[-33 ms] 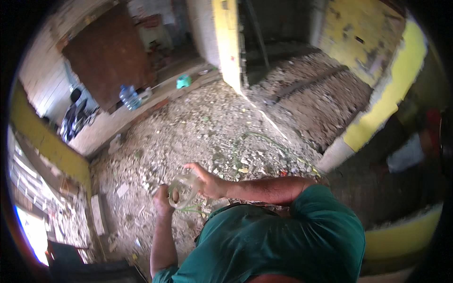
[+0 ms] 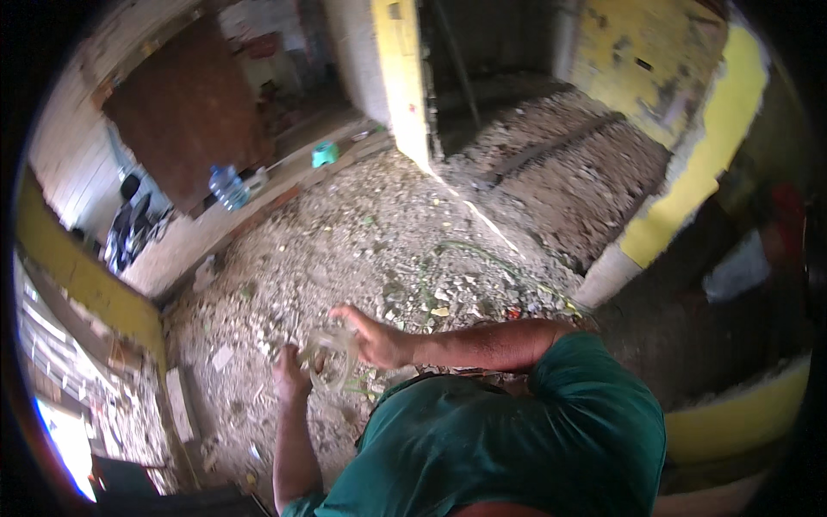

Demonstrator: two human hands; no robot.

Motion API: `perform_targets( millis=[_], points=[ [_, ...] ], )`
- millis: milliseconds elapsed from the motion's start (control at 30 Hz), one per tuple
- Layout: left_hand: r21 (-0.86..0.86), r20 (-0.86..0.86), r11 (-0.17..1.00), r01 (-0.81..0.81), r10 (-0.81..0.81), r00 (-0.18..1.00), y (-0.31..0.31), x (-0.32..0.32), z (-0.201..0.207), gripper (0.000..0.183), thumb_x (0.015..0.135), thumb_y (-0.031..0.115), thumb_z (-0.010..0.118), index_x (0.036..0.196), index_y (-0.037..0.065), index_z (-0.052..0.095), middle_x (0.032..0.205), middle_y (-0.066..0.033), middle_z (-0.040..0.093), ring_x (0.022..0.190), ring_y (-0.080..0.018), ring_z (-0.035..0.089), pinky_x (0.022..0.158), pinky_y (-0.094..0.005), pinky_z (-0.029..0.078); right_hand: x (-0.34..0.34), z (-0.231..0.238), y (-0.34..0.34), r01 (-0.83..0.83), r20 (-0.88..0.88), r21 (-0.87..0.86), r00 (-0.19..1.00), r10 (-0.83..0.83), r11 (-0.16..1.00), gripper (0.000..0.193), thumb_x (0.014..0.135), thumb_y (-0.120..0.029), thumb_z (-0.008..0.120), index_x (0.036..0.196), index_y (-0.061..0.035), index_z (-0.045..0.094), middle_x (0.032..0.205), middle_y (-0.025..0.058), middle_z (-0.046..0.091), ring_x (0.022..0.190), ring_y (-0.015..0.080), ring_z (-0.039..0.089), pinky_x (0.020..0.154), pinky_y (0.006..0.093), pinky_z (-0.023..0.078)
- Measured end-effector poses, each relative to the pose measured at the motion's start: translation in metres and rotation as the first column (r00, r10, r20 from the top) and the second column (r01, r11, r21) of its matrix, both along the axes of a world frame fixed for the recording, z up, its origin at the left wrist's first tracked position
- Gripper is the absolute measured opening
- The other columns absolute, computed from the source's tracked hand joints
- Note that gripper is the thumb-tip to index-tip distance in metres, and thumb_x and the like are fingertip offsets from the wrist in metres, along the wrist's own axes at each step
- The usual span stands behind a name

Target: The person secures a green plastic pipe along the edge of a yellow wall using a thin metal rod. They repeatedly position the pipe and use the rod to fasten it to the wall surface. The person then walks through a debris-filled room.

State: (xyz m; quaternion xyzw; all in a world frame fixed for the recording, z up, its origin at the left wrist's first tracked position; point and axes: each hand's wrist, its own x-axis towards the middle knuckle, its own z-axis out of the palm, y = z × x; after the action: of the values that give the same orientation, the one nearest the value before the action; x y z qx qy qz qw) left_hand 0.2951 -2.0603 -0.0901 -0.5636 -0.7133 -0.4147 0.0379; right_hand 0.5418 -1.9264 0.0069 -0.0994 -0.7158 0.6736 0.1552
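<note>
In front of my body is a translucent, pale ring-shaped thing (image 2: pixel 351 372), perhaps a coil or roll; its exact kind is unclear. My left hand (image 2: pixel 291 372) is closed at its left side, with the fingers partly behind it. My right hand (image 2: pixel 379 340) grips its right side, one finger stretched out past the upper edge. Through the ring's opening, something skin-coloured shows, likely fingers of my left hand. Below the hands and beyond them lies rubble-strewn ground (image 2: pixel 345 233).
A green hose (image 2: pixel 491 252) curves over the rubble to the right. Along the far left ledge stand a blue water jug (image 2: pixel 228 188) and a turquoise plastic stool or bowl (image 2: pixel 325 154). Broken yellow walls (image 2: pixel 689 207) edge the room. A pale plank or block (image 2: pixel 181 403) lies at left.
The whole scene has shifted slightly left and up in the view. Both hands stay at the ring, which appears turned a little.
</note>
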Motion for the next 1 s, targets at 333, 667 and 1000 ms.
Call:
perform_targets(
  millis=[333, 667, 1000],
  points=[
    [-0.320, -0.177, 0.945, -0.069, 0.012, 0.984, -0.010, -0.075, 0.009, 0.036, 0.084, 0.020, 0.076, 0.110, 0.005, 0.056, 0.097, -0.0166, 0.059, 0.086, -0.0301, 0.061, 0.065, -0.0416, 0.051, 0.050, 0.043, -0.003, -0.144, 0.098, 0.395, 0.989, 0.114, 0.908, 0.031, 0.094, -0.002, 0.053, 0.118, -0.0093, 0.034, 0.083, 0.0152, 0.056, 0.069, 0.0308, 0.064, 0.058, 0.0407, 0.047],
    [0.274, -0.032, 0.866, 0.417, -0.426, 0.904, 0.052, 0.085, 0.063, 0.031, 0.078, 0.024, 0.078, 0.092, 0.003, 0.061, 0.098, -0.0131, 0.062, 0.085, -0.0244, 0.060, 0.069, -0.0403, 0.048, 0.005, 0.012, -0.010, 0.094, -0.136, 0.215, 0.989, -0.066, 0.972, 0.022, 0.095, -0.005, 0.053, 0.102, -0.0107, 0.033, 0.081, 0.0093, 0.045, 0.070, 0.0235, 0.051, 0.067, 0.0369, 0.043],
    [0.302, -0.215, 0.895, 0.327, -0.270, 0.938, 0.107, 0.049, 0.028, 0.014, 0.081, -0.003, 0.066, 0.088, 0.000, 0.054, 0.082, -0.0133, 0.056, 0.072, -0.0287, 0.056, 0.060, -0.0399, 0.047, 0.030, 0.016, -0.011, 0.128, -0.076, 0.469, 0.992, -0.105, 0.874, 0.024, 0.089, -0.003, 0.056, 0.104, -0.0087, 0.038, 0.075, 0.0162, 0.054, 0.066, 0.0373, 0.059, 0.058, 0.0492, 0.040]
  ],
)
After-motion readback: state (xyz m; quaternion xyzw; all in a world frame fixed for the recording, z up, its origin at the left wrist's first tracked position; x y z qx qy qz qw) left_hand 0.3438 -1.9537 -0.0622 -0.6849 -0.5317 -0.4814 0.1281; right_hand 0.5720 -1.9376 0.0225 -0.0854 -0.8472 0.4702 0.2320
